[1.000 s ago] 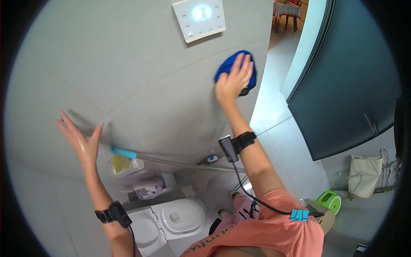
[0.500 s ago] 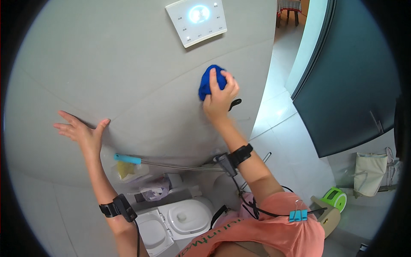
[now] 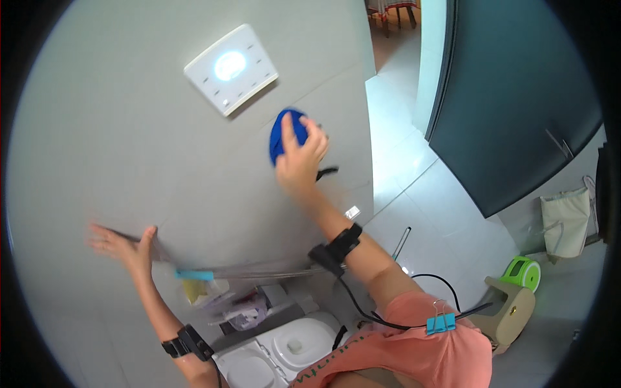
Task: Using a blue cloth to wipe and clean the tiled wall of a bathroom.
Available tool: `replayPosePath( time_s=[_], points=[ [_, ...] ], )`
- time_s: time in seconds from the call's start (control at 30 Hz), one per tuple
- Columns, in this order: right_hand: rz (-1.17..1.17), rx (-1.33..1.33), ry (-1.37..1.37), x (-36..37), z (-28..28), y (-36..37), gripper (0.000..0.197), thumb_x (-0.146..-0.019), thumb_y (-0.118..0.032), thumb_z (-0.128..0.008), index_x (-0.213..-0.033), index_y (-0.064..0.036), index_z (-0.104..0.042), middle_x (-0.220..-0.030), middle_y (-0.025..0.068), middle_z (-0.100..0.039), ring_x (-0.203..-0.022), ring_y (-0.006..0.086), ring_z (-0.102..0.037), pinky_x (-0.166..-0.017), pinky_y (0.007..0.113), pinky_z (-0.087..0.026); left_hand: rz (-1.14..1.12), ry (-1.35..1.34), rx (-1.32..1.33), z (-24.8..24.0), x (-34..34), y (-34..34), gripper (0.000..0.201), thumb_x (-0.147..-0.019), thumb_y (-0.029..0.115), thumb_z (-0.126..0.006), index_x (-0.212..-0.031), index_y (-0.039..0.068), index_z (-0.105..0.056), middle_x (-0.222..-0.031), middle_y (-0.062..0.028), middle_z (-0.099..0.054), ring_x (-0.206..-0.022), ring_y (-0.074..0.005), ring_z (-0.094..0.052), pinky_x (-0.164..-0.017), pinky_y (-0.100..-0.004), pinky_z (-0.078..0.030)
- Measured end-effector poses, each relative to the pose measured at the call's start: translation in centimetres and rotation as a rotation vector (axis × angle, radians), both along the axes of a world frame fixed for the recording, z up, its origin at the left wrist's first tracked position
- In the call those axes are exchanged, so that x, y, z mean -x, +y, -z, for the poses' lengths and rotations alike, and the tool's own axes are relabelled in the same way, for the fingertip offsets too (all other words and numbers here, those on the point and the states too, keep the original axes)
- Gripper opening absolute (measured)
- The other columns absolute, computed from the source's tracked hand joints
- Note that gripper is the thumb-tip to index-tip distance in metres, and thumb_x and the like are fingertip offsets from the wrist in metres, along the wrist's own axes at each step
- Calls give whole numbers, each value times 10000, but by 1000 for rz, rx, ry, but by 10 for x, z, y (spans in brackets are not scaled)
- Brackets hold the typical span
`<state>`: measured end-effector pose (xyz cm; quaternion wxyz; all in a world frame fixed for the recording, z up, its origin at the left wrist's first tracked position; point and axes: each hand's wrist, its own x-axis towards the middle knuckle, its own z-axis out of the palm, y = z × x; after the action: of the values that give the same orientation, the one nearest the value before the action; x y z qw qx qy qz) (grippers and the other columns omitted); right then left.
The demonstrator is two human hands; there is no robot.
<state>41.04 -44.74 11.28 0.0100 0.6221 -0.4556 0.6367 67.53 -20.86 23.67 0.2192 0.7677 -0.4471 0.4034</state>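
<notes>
My right hand (image 3: 299, 161) presses a blue cloth (image 3: 278, 139) against the grey wall (image 3: 187, 161). Its fingers bend over the cloth, just below and to the right of a white control panel (image 3: 252, 79) with a lit round display. Farther left and lower, my left hand (image 3: 129, 251) is at the same wall with fingers spread and nothing in it. Motion blurs those fingertips, so I cannot tell how firmly they touch. Close by my right wrist, a short black strap or hook (image 3: 328, 172) shows against the wall.
Below my hands run a blue-handled rod (image 3: 194, 275), a bag of small items (image 3: 247, 315) and a white toilet (image 3: 304, 339). On the right are a dark door (image 3: 517, 110), a cream bag (image 3: 564, 223), a green round object (image 3: 522, 273) and the tiled floor (image 3: 420, 194).
The whole view has turned and shifted, so the panel and cloth appear farther left and lower. My right hand still holds the cloth to the wall. The left hand appears lower and blurred.
</notes>
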Motion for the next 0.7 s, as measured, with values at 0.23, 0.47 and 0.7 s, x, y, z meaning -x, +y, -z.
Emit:
replayPosePath(
  time_s=[0.23,0.47,0.7],
  points=[
    [-289,122,158,10,40,-4,715,-682,-146,-715,-1356,-171,-476,-1443,217,-301,-1339,494,-236,-1015,731,-175,-17,18,64,0,2,1,1432,-498,453,-886,-1499,51,55,-1482,-390,81,-1392,-515,114,-1119,-598,0],
    [-80,167,1,59,-113,-75,815,-652,-141,-603,-1435,-147,-377,-1496,257,-203,-1356,535,-132,-1031,710,-108,-56,84,79,20,-12,11,1440,-501,537,-866,-1503,75,59,-1482,-367,154,-1396,-500,130,-1122,-591,-6],
    [-181,254,-105,66,-149,-109,753,-664,-169,-622,-1390,-244,-436,-1403,198,-341,-1204,439,-381,-973,515,-388,-66,-59,30,27,-29,23,1458,-494,609,-833,-1498,51,64,-1483,-381,105,-1409,-474,112,-1130,-576,-6]
  ],
)
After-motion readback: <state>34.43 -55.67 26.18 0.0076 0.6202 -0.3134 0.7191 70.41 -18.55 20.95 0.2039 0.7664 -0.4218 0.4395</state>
